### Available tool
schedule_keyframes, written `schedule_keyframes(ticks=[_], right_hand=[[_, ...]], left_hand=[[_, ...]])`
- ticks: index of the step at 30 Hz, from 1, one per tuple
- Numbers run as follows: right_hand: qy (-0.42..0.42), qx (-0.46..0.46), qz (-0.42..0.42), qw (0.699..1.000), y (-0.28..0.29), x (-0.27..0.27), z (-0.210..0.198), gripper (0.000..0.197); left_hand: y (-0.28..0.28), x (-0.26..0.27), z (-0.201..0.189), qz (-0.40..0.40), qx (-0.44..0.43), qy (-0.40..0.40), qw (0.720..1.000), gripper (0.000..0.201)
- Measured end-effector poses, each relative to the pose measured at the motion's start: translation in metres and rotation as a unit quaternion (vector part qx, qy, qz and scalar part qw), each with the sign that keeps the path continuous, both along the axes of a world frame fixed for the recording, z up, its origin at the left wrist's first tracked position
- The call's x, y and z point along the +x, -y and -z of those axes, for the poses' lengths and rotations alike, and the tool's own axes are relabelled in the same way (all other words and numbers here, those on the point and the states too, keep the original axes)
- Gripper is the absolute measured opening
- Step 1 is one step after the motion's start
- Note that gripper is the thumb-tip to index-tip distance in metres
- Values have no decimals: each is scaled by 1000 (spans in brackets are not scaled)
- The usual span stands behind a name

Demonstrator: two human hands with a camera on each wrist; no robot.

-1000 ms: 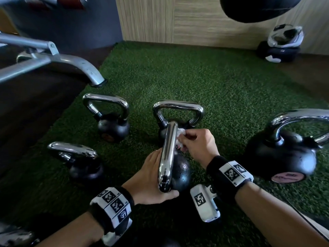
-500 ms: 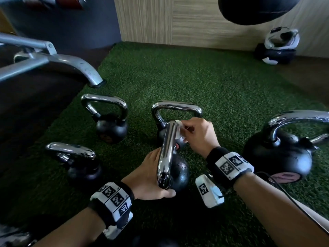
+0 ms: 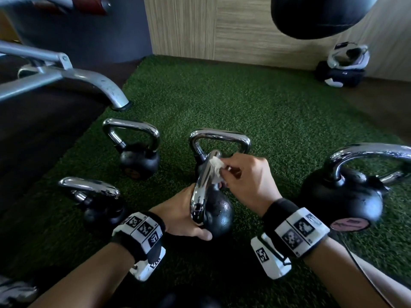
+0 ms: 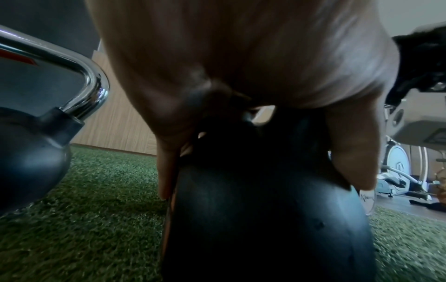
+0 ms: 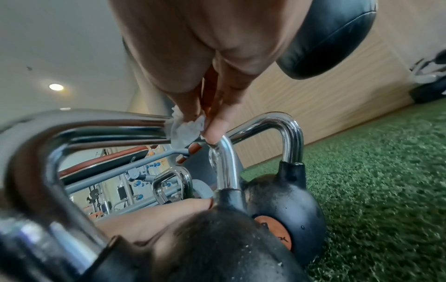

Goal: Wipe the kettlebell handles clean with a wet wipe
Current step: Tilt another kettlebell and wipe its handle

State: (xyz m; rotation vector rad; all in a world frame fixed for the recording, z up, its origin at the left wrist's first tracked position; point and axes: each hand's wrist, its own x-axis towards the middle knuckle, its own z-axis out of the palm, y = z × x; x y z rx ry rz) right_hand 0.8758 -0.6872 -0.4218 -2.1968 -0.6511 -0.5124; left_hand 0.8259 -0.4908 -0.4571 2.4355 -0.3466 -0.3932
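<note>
A small black kettlebell (image 3: 219,211) stands tilted on the green turf (image 3: 244,103), its chrome handle (image 3: 203,185) pointing away from me. My left hand (image 3: 189,215) grips its round body (image 4: 265,209) from the left, thumb on the near side. My right hand (image 3: 231,172) pinches a crumpled white wet wipe (image 3: 215,168) against the far bend of that handle. In the right wrist view the wipe (image 5: 185,131) wraps the handle (image 5: 96,126) under my fingertips (image 5: 216,131). The left fingers (image 5: 149,219) lie low on the body.
Several other kettlebells surround it: one just behind (image 3: 219,138), two on the left (image 3: 138,152) (image 3: 95,196), a large one on the right (image 3: 342,192). A grey bench leg (image 3: 93,81) lies far left. A black padded bag (image 3: 322,16) hangs above. Dark gear (image 3: 342,65) sits by the wall.
My right hand has slid the wipe a little up the handle onto its far bend. The left hand keeps its hold on the kettlebell body.
</note>
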Motion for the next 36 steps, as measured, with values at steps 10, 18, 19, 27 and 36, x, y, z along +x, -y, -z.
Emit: schedule_keyframes(ticks=[10,18,19,27,36], right_hand=[[-98,69,-42,992,0,-25,-13,5],[-190,51,-79,977,-4,-50,11,10],[-187,48,-78,978,-4,-50,12,9],[-150,-58,-152,975,6,-46,34,10],[-306,-54,-235,921,-3,-25,30,12]], left_hand=[[-1,16,-11,31,7,-31,999,69],[-2,20,-11,50,-9,-76,996,42],[-2,20,-11,49,-6,-82,995,43],[-4,10,-4,29,-11,-49,998,40],[-5,-9,-1,100,52,64,992,89]])
